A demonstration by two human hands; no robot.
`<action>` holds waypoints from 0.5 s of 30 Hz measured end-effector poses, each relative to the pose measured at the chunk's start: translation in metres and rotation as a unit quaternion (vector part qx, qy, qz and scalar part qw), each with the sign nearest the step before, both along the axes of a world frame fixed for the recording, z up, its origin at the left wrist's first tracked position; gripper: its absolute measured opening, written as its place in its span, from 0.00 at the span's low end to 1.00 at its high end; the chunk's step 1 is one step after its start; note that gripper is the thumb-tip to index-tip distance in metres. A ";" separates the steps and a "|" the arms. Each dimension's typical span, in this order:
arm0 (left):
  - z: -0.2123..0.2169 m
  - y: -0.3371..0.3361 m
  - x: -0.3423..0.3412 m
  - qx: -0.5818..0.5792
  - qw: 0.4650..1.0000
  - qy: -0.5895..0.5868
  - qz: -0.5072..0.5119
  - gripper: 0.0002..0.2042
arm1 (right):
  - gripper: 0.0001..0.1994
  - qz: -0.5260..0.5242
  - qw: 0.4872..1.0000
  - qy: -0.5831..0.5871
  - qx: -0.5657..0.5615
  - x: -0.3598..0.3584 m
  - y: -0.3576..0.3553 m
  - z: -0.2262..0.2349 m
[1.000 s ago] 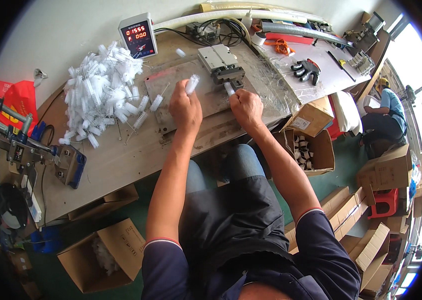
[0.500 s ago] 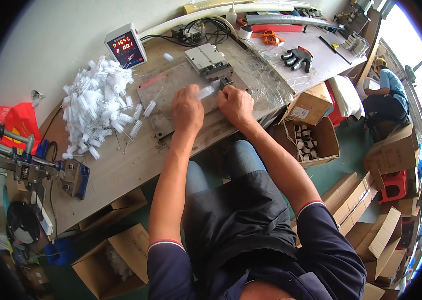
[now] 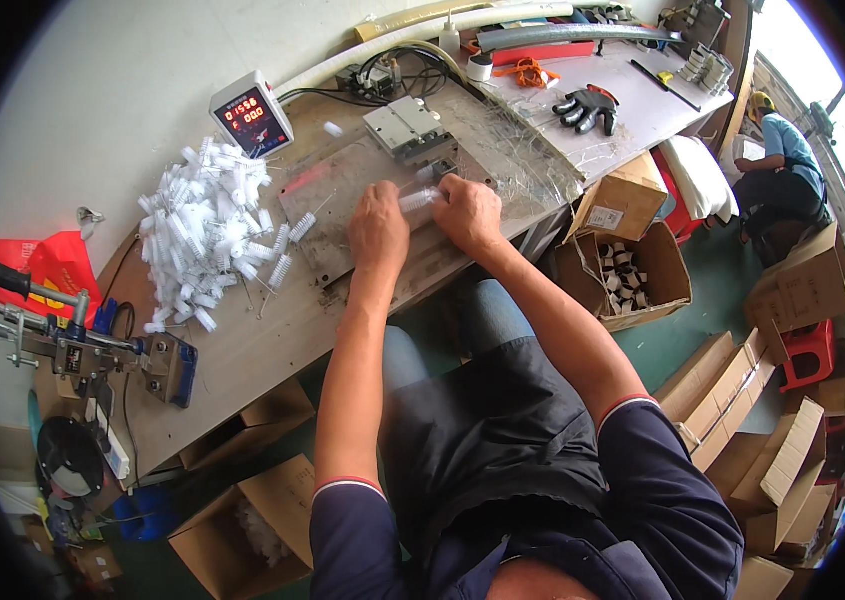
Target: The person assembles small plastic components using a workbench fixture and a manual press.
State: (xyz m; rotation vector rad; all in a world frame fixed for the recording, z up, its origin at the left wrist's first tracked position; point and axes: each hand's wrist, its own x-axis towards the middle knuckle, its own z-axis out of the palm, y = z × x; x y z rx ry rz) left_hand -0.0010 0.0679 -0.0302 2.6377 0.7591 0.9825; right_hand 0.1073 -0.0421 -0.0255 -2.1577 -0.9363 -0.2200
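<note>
A small white bristle brush (image 3: 419, 200) spans the gap between my two hands, just in front of a metal fixture (image 3: 409, 128) on the worktable. My left hand (image 3: 380, 222) is closed at the brush's left end, its fingertips partly hidden. At the other end my right hand (image 3: 470, 213) is closed round it, close to the fixture's dark front block (image 3: 437, 172). A large pile of similar white brushes with thin wire stems (image 3: 205, 230) lies left of my hands. One loose brush (image 3: 303, 227) rests nearest my left hand.
A counter box with a lit red display (image 3: 252, 115) stands behind the pile. Left is a lever press (image 3: 73, 345); right, a black-and-grey glove (image 3: 588, 108). Cardboard boxes (image 3: 633, 268) stand on the floor. Another person (image 3: 781, 160) sits at the far right.
The brush has come back slightly from the fixture's front block and lies more level between my hands. The lit display reads differently. The whole view has shifted a little.
</note>
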 end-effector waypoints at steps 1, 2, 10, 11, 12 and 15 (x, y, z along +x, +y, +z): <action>0.001 -0.001 -0.001 0.005 1.000 -0.001 -0.001 0.04 | 0.13 0.007 1.000 0.010 0.006 0.001 -0.001 0.000; 0.002 -0.002 -0.004 0.000 0.999 -0.034 0.006 0.04 | 0.13 0.006 1.000 0.009 0.011 0.001 -0.002 0.000; 0.000 -0.004 -0.034 -0.195 0.977 -0.086 0.026 0.09 | 0.13 0.009 0.966 0.176 0.189 0.011 -0.007 -0.007; 0.000 -0.006 -0.036 -0.219 0.970 -0.108 -0.002 0.11 | 0.13 0.006 0.965 0.180 0.193 0.014 -0.009 -0.008; 0.005 -0.007 -0.040 -0.216 0.971 -0.102 -0.001 0.11 | 0.13 0.043 0.953 0.216 0.207 0.015 -0.009 -0.006; 0.015 -0.009 -0.045 -0.348 0.935 -0.070 -0.018 0.14 | 0.13 0.124 0.920 0.292 0.229 0.016 -0.015 -0.003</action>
